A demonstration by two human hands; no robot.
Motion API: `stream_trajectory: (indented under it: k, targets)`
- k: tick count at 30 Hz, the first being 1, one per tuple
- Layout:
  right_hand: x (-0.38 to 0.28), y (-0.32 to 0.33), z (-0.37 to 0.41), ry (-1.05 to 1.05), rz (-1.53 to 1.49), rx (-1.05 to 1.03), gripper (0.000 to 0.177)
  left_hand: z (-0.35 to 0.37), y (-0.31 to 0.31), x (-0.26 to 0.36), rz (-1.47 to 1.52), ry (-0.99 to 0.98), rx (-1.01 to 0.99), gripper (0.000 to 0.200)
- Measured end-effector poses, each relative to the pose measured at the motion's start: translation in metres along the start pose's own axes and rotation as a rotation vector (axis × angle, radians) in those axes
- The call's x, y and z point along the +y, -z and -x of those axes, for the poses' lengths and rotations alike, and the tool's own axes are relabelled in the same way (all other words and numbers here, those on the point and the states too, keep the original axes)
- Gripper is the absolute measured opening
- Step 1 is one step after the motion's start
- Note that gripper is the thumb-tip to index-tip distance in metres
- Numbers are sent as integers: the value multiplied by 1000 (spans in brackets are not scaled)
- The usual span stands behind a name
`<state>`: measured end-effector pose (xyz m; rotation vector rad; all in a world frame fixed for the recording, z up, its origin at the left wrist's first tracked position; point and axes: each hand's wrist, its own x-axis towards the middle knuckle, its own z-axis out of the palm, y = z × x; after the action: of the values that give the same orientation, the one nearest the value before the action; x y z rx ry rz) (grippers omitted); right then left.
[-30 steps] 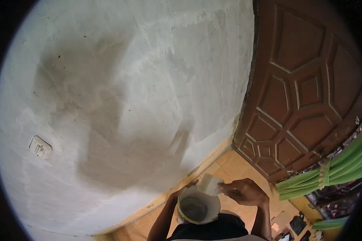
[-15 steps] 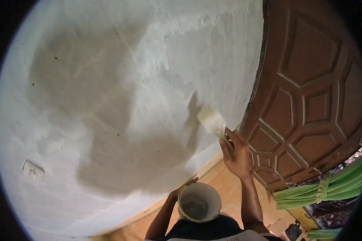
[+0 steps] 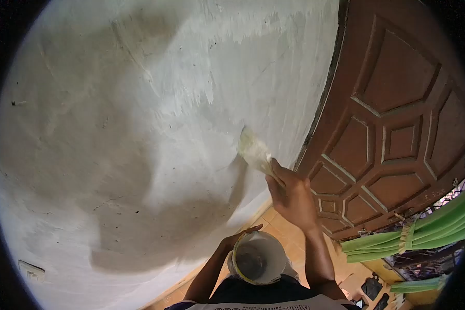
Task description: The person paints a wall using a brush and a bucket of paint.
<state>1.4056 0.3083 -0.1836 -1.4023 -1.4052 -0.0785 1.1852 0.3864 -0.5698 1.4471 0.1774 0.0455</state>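
My right hand (image 3: 293, 199) grips the handle of a wide paint brush (image 3: 255, 151), whose pale bristles touch the white wall (image 3: 191, 119) just left of the brown door. Below it, my left hand (image 3: 237, 238) is wrapped round the upper left rim of a bucket (image 3: 257, 257), held close against my body. The bucket has a yellowish rim and a greyish inside; how much it holds cannot be made out. Patches of fresh-looking white streaks run across the upper wall, and shadows fall over its left part.
A brown panelled door (image 3: 392, 124) stands on the right. Green curtains (image 3: 377, 246) hang at a window with a metal grille at the lower right. Orange floor tiles (image 3: 281, 227) show below. A wall switch plate (image 3: 32, 270) is at the lower left; dark objects (image 3: 371, 287) lie on the floor.
The brush and my right hand have moved left and the bristles now meet the wall. The view has shifted, so the switch plate sits lower and further left.
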Motion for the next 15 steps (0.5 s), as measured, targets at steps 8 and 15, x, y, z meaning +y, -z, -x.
stream_trajectory:
  k: [8, 15]
  targets:
    - [-30, 12, -21, -192, -242, 115, 40, 4, -4, 101, 99, 269, 182, 70]
    - [2, -15, 6, -312, -210, -167, 40, 4, -14, 34, 75, 170, 259, 73]
